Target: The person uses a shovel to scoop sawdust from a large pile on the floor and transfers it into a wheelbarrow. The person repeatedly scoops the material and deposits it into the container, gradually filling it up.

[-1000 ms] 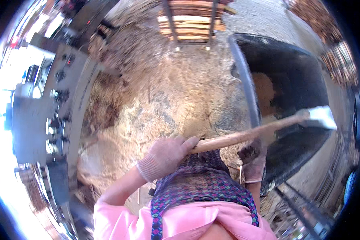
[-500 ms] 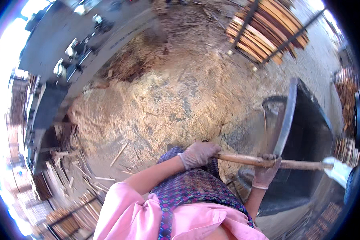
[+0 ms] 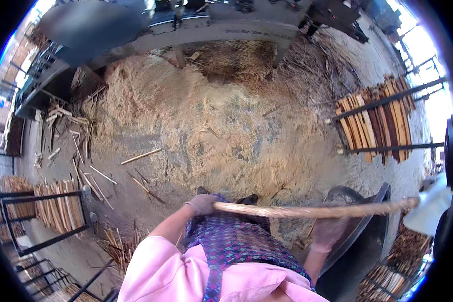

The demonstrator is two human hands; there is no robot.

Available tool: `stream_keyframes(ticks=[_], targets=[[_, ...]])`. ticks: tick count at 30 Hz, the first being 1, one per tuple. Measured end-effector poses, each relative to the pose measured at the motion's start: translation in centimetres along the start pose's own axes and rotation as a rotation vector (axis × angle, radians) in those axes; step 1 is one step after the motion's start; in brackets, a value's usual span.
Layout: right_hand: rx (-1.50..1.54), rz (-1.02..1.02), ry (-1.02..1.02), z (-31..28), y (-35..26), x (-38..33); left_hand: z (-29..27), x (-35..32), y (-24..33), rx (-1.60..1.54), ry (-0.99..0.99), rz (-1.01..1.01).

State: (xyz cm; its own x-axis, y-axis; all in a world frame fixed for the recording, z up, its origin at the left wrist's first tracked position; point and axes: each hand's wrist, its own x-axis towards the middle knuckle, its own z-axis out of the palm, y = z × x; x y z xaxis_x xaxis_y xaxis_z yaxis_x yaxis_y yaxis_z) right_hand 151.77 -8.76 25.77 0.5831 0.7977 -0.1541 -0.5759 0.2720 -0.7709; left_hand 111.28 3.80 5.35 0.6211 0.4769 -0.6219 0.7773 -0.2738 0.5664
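Note:
A shovel lies across in front of my body, its wooden handle (image 3: 282,209) running sideways and its pale blade (image 3: 430,204) off to the right. My gloved left hand (image 3: 204,205) is closed around the handle's near-left end, beside the patterned apron. Farther along the handle, my gloved right hand (image 3: 329,231) grips it from below, smeared by motion. The blade is partly cut off by the dark rim of the picture. Beneath and behind my right hand stands a black cart tub (image 3: 355,264) with a wheel (image 3: 343,195). Sawdust (image 3: 211,131) covers the floor ahead.
A long grey machine (image 3: 221,35) spans the far side. Stacked boards (image 3: 377,118) sit in a metal rack at right, and another rack of wood strips (image 3: 60,204) stands at left. Loose sticks (image 3: 141,156) and offcuts lie on the left floor.
My view has turned left: the machine now spans the top, and the board rack and cart sit lower at right. The shovel has stayed in both hands, its left end shifting left.

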Motion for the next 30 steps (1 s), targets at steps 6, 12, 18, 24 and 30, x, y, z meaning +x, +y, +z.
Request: stream_keyframes(ticks=[6, 12, 18, 24, 30], targets=[[-0.321, 0.170, 0.047, 11.1, 10.6, 13.2, 0.2, -14.6, -12.3, -0.035, 0.460, -0.246], [-0.355, 0.705, 0.103, 17.5, 32.6, 10.4, 4.5, -31.4, -15.3, 0.113, 0.681, -0.577], [-0.569, 1.258, 0.132, 19.9, 50.0, 3.6, 6.3, -39.7, -13.1, -0.059, 0.509, -0.864], [-0.770, 1.383, 0.096, 23.7, 61.5, 1.9, 1.7, -39.6, -8.6, -0.480, 0.349, -1.106], [-0.987, 1.540, 0.036, 29.8, 70.2, 0.5, -4.3, -37.9, -8.4, -0.788, 0.174, -1.098]])
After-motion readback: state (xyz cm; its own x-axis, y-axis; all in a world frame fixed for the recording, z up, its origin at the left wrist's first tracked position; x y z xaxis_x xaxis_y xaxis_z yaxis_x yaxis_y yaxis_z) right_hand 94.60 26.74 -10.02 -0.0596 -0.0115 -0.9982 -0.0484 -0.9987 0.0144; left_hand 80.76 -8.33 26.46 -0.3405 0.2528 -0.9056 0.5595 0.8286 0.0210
